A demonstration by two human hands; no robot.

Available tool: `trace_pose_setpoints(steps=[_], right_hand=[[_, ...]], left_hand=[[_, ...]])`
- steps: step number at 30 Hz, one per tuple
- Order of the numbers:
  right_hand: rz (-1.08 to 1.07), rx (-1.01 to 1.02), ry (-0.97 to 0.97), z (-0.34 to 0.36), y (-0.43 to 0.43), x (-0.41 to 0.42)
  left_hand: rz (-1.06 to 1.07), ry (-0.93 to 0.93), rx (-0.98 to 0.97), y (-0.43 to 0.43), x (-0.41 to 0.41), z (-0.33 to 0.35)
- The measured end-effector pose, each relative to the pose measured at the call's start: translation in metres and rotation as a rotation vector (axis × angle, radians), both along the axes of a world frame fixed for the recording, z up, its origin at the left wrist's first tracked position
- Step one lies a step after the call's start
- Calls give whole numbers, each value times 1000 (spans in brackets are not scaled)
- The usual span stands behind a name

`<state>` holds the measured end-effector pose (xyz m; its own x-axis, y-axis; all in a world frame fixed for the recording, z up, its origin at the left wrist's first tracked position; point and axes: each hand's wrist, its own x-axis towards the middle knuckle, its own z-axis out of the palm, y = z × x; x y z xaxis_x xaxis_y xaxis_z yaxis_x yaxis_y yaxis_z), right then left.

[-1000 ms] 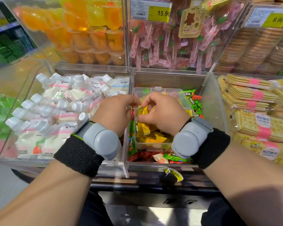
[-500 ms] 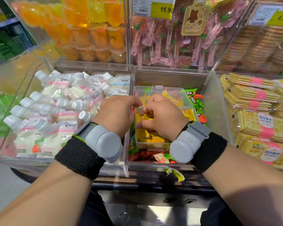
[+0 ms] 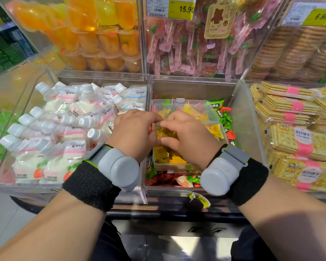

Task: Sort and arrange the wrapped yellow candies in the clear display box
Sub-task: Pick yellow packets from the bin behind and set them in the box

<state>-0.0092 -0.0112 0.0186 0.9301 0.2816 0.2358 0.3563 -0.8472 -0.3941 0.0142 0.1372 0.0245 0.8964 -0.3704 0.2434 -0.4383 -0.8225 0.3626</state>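
Note:
A small clear display box (image 3: 180, 101) sits in the middle bin, on top of loose green and red candies. Wrapped yellow candies (image 3: 167, 157) fill it. Both of my hands are over the box, knuckles up, fingertips meeting above its middle. My left hand (image 3: 134, 132) has its fingers curled down onto the yellow candies at the box's left side. My right hand (image 3: 186, 136) curls its fingers and thumb around yellow candies (image 3: 163, 135) beneath it. The exact candies held are hidden under the fingers.
White spouted drink pouches (image 3: 64, 129) fill the left bin. Cracker packs (image 3: 299, 140) with pink bands fill the right bin. Green and red candies (image 3: 224, 117) lie around the box. Jelly cups (image 3: 102, 44) and pink lollipops (image 3: 186, 53) stand behind clear walls.
Both hands have stayed over the box, with fingertips drawing closer together and lower into the yellow candies. The view has shifted slightly.

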Motion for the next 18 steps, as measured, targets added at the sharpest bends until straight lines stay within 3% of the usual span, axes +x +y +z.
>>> trace_pose_setpoints(steps=[6, 13, 18], right_hand=[[-160, 165, -46, 15, -44, -1], [-168, 6, 111, 9, -69, -1], [-187, -2, 85, 1, -69, -1]], left_hand=[[1, -24, 52, -2, 1, -1], [-10, -58, 169, -7, 1, -6], [-20, -106, 215, -11, 3, -12]])
